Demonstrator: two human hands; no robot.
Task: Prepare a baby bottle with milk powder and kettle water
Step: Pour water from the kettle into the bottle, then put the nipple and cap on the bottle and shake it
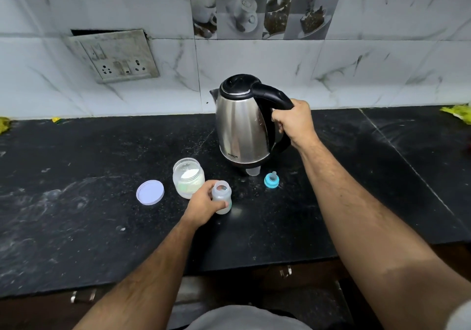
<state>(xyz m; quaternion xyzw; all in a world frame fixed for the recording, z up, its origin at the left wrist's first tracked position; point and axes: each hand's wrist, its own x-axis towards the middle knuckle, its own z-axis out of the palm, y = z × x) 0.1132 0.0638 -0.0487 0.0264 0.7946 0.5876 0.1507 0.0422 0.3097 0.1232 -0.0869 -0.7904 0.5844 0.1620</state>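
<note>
While the black stone worktop (76, 202) stretches from side to side under a marble-tiled wall, the steel kettle (242, 125) stands upright toward its back edge, a little right of the middle, lid down and spout turned left. Its black handle is wrapped by the right hand (293, 123), fingers closed fully round the grip. Whether the kettle's base sits on the stone or hangs just above it cannot be told from this angle.

Nearer the front edge, left of the kettle, stands the open jar (188, 178) of white milk powder. Just beside it on the right, the baby bottle (222, 199) stands upright and uncapped (something pale shows at the bottom), with the left hand (204, 206) curled round its side, thumb and fingers closed on it.

The jar's round lid (150, 192) lies flat to the left of the jar, apart from it. Smallest, the blue teat cap (271, 179) rests on the stone right of the bottle, near the kettle's base.
</note>
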